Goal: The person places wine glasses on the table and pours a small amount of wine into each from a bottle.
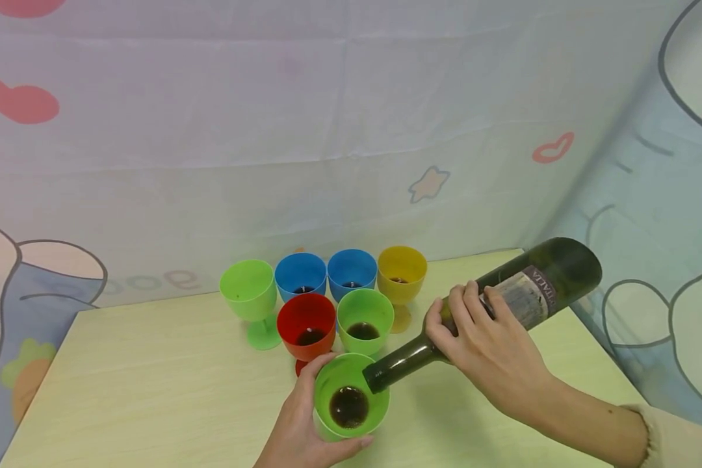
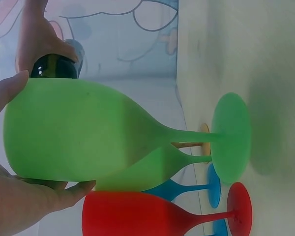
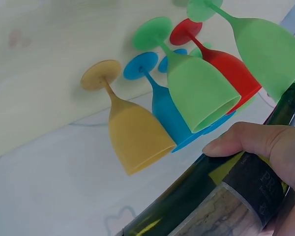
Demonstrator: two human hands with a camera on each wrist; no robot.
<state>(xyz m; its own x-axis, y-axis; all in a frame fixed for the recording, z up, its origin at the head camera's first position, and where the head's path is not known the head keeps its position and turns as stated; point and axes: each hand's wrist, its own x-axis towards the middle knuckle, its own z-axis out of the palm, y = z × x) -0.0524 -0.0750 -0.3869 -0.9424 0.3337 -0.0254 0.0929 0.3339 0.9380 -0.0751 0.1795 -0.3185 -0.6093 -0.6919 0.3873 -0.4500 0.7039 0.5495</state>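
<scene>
My left hand (image 1: 304, 416) grips the bowl of a green goblet (image 2: 73, 130), thumb on one side and fingers on the other. Dark liquid lies in the bottom of this goblet. My right hand (image 1: 494, 348) holds a dark green wine bottle (image 3: 206, 196) around its shoulder and label. The bottle is tilted down to the left, its mouth at the right inner rim of the held goblet in the head view. No stream of liquid can be made out. Just behind stand a red goblet (image 1: 306, 318) and another green goblet (image 1: 365, 305), both with dark liquid inside.
Farther back on the pale wooden table (image 1: 152, 377) stand a light green goblet (image 1: 248, 292), two blue goblets (image 1: 301, 273) and a yellow goblet (image 1: 402, 270). The blue and yellow ones hold dark liquid. A printed cloth (image 1: 210, 130) hangs behind the table and along its sides.
</scene>
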